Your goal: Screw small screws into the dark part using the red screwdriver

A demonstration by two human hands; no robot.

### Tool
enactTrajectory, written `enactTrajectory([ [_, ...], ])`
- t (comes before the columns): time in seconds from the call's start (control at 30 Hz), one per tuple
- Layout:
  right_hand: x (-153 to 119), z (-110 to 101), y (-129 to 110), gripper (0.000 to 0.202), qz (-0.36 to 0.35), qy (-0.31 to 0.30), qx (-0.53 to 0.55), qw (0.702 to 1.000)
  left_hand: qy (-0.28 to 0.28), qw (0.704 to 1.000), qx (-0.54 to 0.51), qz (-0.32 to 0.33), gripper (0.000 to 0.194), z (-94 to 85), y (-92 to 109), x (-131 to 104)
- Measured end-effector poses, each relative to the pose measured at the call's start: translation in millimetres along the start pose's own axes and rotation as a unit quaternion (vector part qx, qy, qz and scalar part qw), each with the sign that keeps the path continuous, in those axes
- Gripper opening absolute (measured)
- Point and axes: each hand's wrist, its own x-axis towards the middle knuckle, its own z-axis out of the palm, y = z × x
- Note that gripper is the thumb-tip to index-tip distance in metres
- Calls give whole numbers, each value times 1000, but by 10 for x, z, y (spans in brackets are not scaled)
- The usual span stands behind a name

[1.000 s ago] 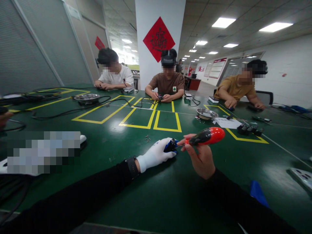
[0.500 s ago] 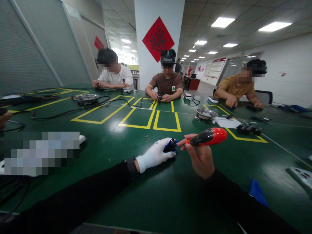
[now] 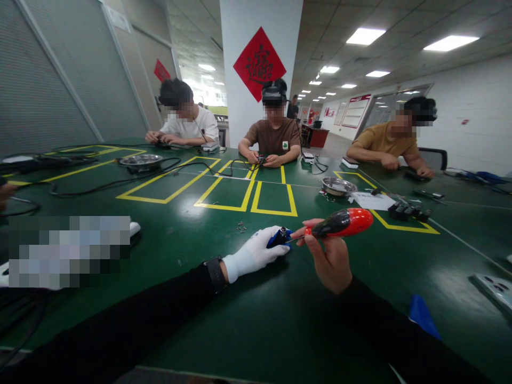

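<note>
My left hand (image 3: 258,249), in a white glove with blue fingertips, is closed around a small black part (image 3: 280,238) with a round metal-rimmed end pointing up. The glove hides most of that part, so its kind is unclear. Bare, my right hand (image 3: 330,258) grips a screwdriver (image 3: 344,223) with a red and black handle. Its thin shaft points left and meets the black part or the fingertips around it; the exact contact is hidden. Several tiny screws (image 3: 241,227) lie on the green table (image 3: 224,320) just beyond my left hand.
Metal bowls (image 3: 339,186) stand farther back, with a paper sheet (image 3: 372,201) and several black parts (image 3: 410,210) at the right. Black cables (image 3: 100,188) cross the left side. A power strip (image 3: 494,290) and blue cloth-like item (image 3: 424,316) lie right. Three people sit opposite.
My hands and the screwdriver stay almost still. Across the table, the person at right has drawn a hand slightly, and the person at left has shifted their hands a little.
</note>
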Motion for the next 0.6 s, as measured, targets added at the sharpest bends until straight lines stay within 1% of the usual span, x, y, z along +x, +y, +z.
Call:
enactTrajectory([
  [0.07,12,-3,-11,13,-2,8,3,1000,-3,1000,-8,-2,30,-7,7,7],
  [0.13,35,-3,-40,7,-15,34,25,999,-7,1000,-14,0,31,-12,10,10],
  [0.17,48,0,-58,6,-20,48,50,997,-9,1000,-15,2,31,-12,9,11],
  [0.23,71,12,-95,13,-12,58,128,990,-9,1000,-16,6,30,-10,3,10],
  [0.3,82,32,-118,17,17,38,214,976,-6,1000,-17,5,29,-5,-6,10],
  [0.37,80,58,-120,17,48,13,268,962,-2,1000,-17,6,28,-1,-12,8],
  [0.43,66,82,-107,19,66,11,287,956,4,1000,-11,9,28,-1,-9,4],
  [0.5,49,97,-95,24,75,31,296,952,6,1000,-4,6,30,-4,1,-3],
  [0.6,42,91,-110,33,78,51,279,956,-2,1000,0,-4,33,-11,16,-13],
])
